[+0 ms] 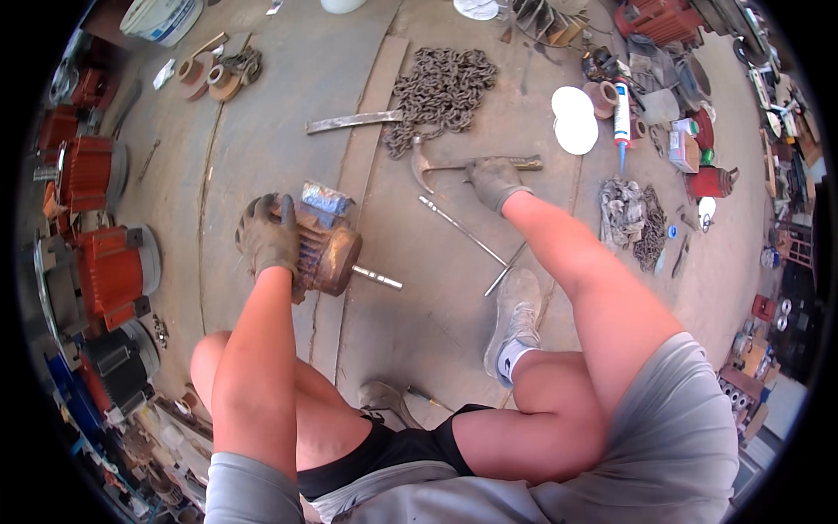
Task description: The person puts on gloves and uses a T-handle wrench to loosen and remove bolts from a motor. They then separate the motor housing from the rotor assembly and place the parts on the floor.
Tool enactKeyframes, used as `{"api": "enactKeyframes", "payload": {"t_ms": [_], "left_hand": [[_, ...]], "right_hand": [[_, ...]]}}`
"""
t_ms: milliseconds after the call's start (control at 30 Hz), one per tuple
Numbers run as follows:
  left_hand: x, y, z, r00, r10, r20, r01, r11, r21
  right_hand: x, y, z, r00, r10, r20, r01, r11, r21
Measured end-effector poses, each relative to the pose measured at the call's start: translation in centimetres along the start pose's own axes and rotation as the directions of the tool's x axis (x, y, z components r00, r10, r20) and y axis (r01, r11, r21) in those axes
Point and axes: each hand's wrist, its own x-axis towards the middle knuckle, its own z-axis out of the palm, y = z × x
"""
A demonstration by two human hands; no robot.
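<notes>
My gloved left hand (pixel 269 234) grips the left side of a small rusty electric motor (pixel 330 253) with cooling fins and a worn blue-and-white box on top. A silver rod (pixel 378 278) points out to the right from the motor's lower end; whether it is attached I cannot tell. My gloved right hand (pixel 495 182) is closed round the handle of a claw hammer (pixel 445 163), which lies level with its head to the left. Between my hands and my right shoe lies a silver T-handle wrench (pixel 464 230) on the floor.
Beyond the hammer are a heap of rusty chain (pixel 443 87) and a flat metal bar (pixel 353 121). Orange motors (pixel 112 275) line the left. To the right are white discs (pixel 575 122), a sealant tube (pixel 621 113) and a crumpled grey rag (pixel 621 214). A screwdriver (pixel 421 395) lies near my left shoe.
</notes>
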Motion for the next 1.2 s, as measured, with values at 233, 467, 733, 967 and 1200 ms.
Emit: {"api": "enactKeyframes", "payload": {"t_ms": [233,467,733,967,1200], "left_hand": [[0.3,0.0,-0.2,0.999,0.008,-0.042,-0.008,1.0,-0.005],[0.8,0.4,0.0,0.999,0.017,-0.036,-0.016,1.0,0.017],[1.1,0.3,0.3,0.999,0.014,-0.041,-0.014,1.0,-0.004],[1.4,0.3,0.8,0.998,0.017,-0.053,-0.018,1.0,-0.021],[1.7,-0.5,1.3,0.993,0.074,-0.087,-0.076,0.997,-0.024]], "right_hand": [[-1.7,8.8,-2.8,0.977,0.201,-0.066,-0.158,0.902,0.402],[0.8,16.3,-0.7,0.842,0.48,0.247,-0.536,0.799,0.274],[8.8,9.3,-9.6,0.986,0.07,-0.151,-0.027,0.963,0.269],[16.0,5.3,-7.5,0.852,-0.393,-0.347,0.456,0.881,0.121],[16.9,8.3,-4.6,0.751,-0.463,-0.47,0.556,0.828,0.073]]}}
